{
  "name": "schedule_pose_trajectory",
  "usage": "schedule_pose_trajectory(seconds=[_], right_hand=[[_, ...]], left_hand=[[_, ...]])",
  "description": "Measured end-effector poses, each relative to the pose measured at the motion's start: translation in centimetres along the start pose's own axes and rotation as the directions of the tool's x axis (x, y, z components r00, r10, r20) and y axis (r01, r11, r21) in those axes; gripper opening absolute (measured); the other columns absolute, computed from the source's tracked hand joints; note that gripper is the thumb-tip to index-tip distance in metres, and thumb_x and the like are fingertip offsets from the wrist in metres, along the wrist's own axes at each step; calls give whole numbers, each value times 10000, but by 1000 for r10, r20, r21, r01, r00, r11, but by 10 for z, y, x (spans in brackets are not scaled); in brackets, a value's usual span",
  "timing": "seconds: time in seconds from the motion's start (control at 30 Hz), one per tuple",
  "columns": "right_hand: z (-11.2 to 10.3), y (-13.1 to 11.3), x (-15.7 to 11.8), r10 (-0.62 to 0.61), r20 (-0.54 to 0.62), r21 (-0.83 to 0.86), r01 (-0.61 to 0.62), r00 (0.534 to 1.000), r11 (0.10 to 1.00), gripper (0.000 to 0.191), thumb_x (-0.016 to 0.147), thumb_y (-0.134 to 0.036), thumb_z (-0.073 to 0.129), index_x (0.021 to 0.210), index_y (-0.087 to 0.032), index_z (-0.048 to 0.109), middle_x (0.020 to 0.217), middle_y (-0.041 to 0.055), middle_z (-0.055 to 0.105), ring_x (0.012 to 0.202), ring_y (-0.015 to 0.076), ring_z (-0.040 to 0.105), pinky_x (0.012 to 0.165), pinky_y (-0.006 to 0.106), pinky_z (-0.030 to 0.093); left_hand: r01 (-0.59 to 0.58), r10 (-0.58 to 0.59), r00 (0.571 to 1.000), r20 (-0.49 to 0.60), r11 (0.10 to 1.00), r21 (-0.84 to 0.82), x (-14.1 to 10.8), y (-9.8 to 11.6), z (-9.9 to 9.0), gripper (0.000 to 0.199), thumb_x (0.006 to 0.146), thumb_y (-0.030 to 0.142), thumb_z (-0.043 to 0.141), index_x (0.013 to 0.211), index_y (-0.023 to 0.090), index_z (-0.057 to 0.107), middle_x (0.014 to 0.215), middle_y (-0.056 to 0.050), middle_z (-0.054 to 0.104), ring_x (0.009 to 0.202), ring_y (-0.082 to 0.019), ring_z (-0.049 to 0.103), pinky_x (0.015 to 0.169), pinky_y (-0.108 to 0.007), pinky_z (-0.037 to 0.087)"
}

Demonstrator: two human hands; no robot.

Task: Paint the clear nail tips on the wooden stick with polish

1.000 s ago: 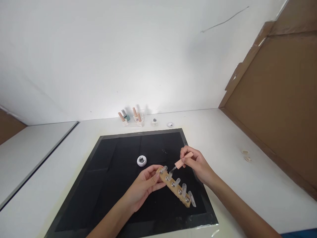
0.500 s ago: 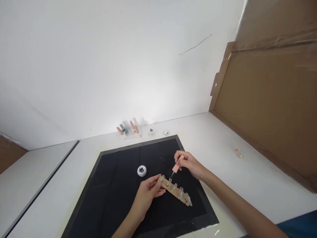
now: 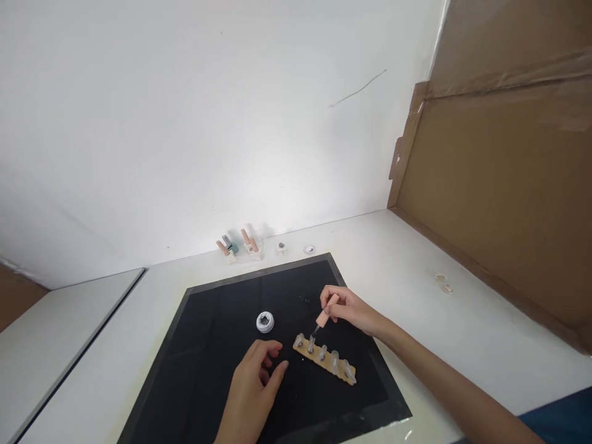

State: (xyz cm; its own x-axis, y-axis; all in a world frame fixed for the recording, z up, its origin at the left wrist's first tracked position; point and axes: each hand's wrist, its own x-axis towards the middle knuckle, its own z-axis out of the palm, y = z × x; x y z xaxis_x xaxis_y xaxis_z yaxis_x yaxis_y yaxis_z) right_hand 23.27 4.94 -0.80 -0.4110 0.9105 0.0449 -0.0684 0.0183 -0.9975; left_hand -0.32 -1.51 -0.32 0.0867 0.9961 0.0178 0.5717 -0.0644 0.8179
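Observation:
My right hand pinches the pink handle of a nail polish brush. The brush tip points down at the second clear false nail from the left. Several such nails stand in a row on a wavy-edged tan strip, which lies slantwise on the black mat. To the left of the strip, my left hand is apart from it, thumb and fingers spread with nothing between them. A small round white pot with dark contents sits beyond my left hand.
Behind the mat stand several nail polish bottles with pink caps, one with a grey cap. A small open glass bottle and a little white dish are nearby. Pale round pieces lie right, before a cardboard wall.
My left hand has let go of the strip and drawn back to the left, its fingers opening. The strip now rests on the mat. My right hand has shifted slightly left with the brush.

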Motion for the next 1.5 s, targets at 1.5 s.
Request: schedule_pose_trajectory(seconds=[1.5], right_hand=[[1, 11, 4, 82, 119, -140, -65, 990, 988, 90, 812, -169, 520, 744, -216, 484, 683, 3, 725, 748, 194, 668, 657, 309, 432]], left_hand=[[305, -362, 929, -82, 869, -390, -8, 18, 67, 199, 695, 314, 600, 589, 153, 650, 547, 32, 402, 530, -128, 378, 508, -242, 304]])
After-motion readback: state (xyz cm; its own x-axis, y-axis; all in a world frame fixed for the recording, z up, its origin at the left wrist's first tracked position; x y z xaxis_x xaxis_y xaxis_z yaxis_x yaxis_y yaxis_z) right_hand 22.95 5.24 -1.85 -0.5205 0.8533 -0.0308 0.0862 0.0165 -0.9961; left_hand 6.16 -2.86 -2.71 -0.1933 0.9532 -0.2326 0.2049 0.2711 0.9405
